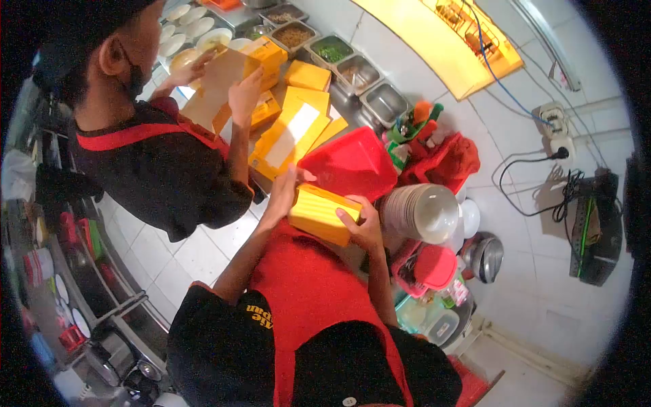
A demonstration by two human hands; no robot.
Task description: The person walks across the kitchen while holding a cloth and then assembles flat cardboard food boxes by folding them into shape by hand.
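A small yellow cardboard box [319, 214] is held in front of my red apron. My left hand [287, 191] grips its left end, with the fingers partly hidden behind the box. At its right end my right hand [366, 224] is closed on it, thumb lying on the near face. Just beyond the box sits a red plastic tray [352, 163]. Flat yellow cartons [290, 132] lie farther left on the counter, near some folded yellow boxes [308, 75].
A co-worker [156, 156] at my left handles an opened carton [220, 81]. Metal food pans [385, 103] line the wall. To my right are stacked bowls [434, 214], a red basket [451, 166] and plastic containers [434, 322]. A cable [519, 169] hangs from a wall socket.
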